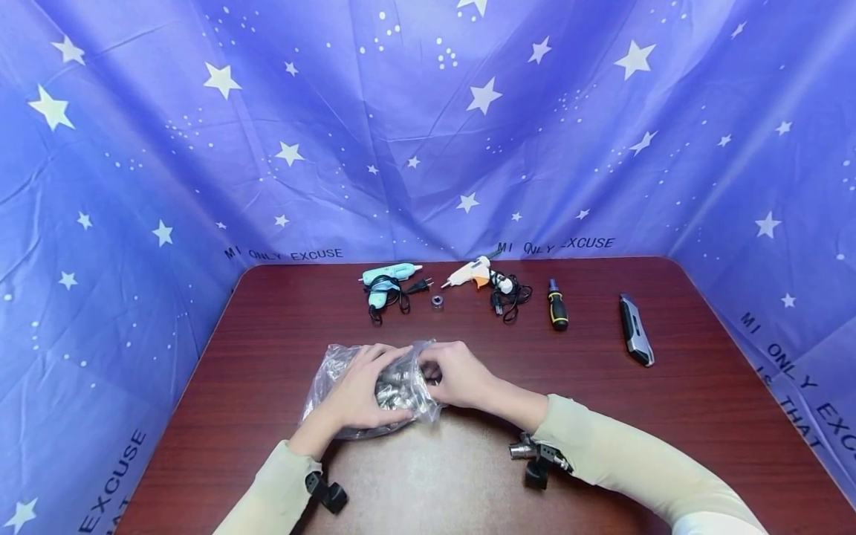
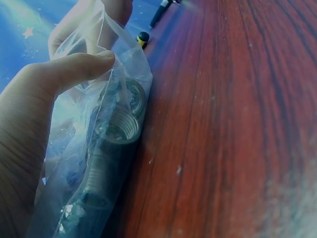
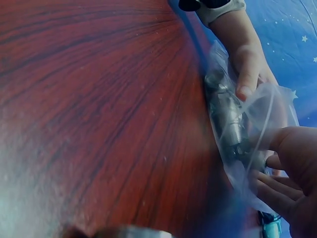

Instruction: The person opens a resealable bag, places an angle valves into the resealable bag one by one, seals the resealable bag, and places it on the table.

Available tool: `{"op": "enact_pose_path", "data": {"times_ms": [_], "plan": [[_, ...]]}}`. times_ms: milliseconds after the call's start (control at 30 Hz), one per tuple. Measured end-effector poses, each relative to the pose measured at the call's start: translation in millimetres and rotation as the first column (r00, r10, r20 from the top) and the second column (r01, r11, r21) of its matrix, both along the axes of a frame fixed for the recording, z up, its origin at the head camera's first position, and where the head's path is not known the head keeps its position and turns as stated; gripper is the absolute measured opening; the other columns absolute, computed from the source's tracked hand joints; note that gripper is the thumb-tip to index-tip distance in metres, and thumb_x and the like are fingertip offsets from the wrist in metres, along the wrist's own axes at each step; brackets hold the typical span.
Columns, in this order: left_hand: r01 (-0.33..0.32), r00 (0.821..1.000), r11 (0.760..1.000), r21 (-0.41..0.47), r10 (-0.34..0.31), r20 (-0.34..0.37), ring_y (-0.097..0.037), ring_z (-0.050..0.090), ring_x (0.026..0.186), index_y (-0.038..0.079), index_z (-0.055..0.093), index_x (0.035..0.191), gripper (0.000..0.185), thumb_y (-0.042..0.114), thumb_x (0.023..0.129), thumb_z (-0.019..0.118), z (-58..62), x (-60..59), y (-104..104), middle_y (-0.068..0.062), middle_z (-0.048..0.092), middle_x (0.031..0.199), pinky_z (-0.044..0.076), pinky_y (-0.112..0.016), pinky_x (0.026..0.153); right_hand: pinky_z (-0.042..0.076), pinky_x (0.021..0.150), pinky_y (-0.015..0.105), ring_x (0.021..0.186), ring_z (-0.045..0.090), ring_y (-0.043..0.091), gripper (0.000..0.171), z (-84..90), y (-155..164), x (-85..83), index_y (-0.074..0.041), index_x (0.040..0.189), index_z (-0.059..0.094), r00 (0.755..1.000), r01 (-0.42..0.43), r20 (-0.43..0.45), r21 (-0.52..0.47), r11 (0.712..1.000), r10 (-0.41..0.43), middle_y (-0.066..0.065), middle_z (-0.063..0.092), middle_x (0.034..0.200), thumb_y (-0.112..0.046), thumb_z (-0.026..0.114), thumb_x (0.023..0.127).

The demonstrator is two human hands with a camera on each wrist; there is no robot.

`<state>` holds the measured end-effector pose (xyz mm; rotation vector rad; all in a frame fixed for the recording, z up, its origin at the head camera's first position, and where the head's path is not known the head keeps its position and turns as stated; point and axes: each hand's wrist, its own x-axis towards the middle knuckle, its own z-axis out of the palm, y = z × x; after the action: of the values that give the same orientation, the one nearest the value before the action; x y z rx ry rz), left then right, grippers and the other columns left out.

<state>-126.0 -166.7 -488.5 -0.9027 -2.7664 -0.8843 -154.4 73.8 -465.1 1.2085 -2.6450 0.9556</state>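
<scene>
Crinkled clear plastic bag (image 1: 374, 386) of threaded metal fittings (image 2: 121, 130), gripped by both hands: left (image 1: 357, 397), right (image 1: 461, 375).

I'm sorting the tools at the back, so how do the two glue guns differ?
The teal glue gun lies left of the small metal ring; the white glue gun lies right of it. The white one has an orange trigger part, the teal one is one colour. Their nozzles point opposite ways. Both trail black cords.
</scene>
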Motion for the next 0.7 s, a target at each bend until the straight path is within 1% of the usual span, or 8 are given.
{"op": "enact_pose_path", "data": {"times_ms": [100, 267, 333, 433, 533, 600, 700], "plan": [[-0.006, 1.0, 1.0, -0.003, 0.006, -0.002, -0.023, 0.057, 0.124, 0.021, 0.053, 0.157, 0.103, 0.056, 0.068, 0.092, -0.3, -0.1, 0, -0.002, 0.064, 0.137, 0.05, -0.055, 0.107, 0.057, 0.071, 0.013, 0.073, 0.072, 0.006, 0.02, -1.8, -4, 0.6, -0.013, 0.095, 0.078, 0.999, 0.023, 0.039, -0.01, 1.0, -0.022, -0.001, 0.076, 0.084, -0.017, 0.088, 0.079], [-0.002, 1.0, 1.0, 0.004, 0.002, 0.003, -0.023, 0.057, 0.125, 0.023, 0.052, 0.158, 0.104, 0.057, 0.068, 0.092, -0.2, 0.0, -1, -0.001, 0.063, 0.137, 0.05, -0.055, 0.108, 0.055, 0.07, 0.01, 0.073, 0.072, 0.005, 0.018, -6.4, -8, 1.3, -0.014, 0.091, 0.077, 0.997, 0.048, 0.062, 0.012, 0.999, -0.049, -0.003, 0.074, 0.081, -0.015, 0.087, 0.076], [0.0, 1.0, 1.0, 0.007, 0.0, -0.002, -0.024, 0.057, 0.125, 0.023, 0.052, 0.158, 0.105, 0.057, 0.068, 0.092, -0.3, 0.2, -2, -0.001, 0.064, 0.136, 0.05, -0.055, 0.108, 0.055, 0.072, 0.01, 0.075, 0.072, 0.005, 0.017, -7.4, -9, 1.8, -0.015, 0.091, 0.076, 0.998, 0.037, 0.059, 0.017, 0.999, -0.038, -0.003, 0.075, 0.083, -0.015, 0.086, 0.078], [0.001, 1.0, 1.0, 0.005, -0.001, 0.0, -0.024, 0.057, 0.126, 0.024, 0.052, 0.158, 0.105, 0.057, 0.067, 0.093, -0.8, -0.1, -2, -0.001, 0.063, 0.137, 0.05, -0.056, 0.108, 0.057, 0.075, 0.011, 0.08, 0.073, 0.006, 0.016, -8.5, -9, 2.9, -0.015, 0.094, 0.077, 0.999, 0.006, 0.045, 0.012, 1.0, -0.007, -0.001, 0.075, 0.091, -0.016, 0.086, 0.08], [0.001, 1.0, 1.0, -0.008, -0.001, 0.004, -0.024, 0.056, 0.127, 0.025, 0.051, 0.159, 0.106, 0.058, 0.068, 0.092, -2.0, -1.0, -2, -0.002, 0.063, 0.138, 0.049, -0.056, 0.11, 0.056, 0.076, 0.01, 0.083, 0.071, 0.005, 0.015, -9.8, -8, 3.7, -0.016, 0.094, 0.077, 0.999, -0.017, 0.029, 0.013, 1.0, 0.017, 0.0, 0.072, 0.095, -0.015, 0.085, 0.082], [0.004, 1.0, 1.0, -0.011, -0.004, 0.004, -0.023, 0.056, 0.127, 0.025, 0.05, 0.159, 0.105, 0.058, 0.068, 0.092, -2.6, -1.5, -2, -0.002, 0.062, 0.138, 0.049, -0.056, 0.109, 0.055, 0.076, 0.009, 0.084, 0.068, 0.003, 0.012, -10.9, -7, 3.3, -0.017, 0.092, 0.076, 0.999, -0.031, 0.021, 0.019, 0.999, 0.031, -0.001, 0.069, 0.095, -0.015, 0.084, 0.082], [0.009, 1.0, 1.0, -0.002, -0.009, 0.001, -0.023, 0.057, 0.126, 0.023, 0.051, 0.159, 0.105, 0.057, 0.069, 0.092, -3.1, -2.2, -1, -0.002, 0.063, 0.138, 0.049, -0.057, 0.109, 0.055, 0.077, 0.012, 0.083, 0.065, 0.004, 0.009, -9.0, -5, 2.0, -0.019, 0.09, 0.074, 0.998, -0.063, 0.015, 0.038, 0.997, 0.063, -0.004, 0.07, 0.092, -0.015, 0.081, 0.086]]}}
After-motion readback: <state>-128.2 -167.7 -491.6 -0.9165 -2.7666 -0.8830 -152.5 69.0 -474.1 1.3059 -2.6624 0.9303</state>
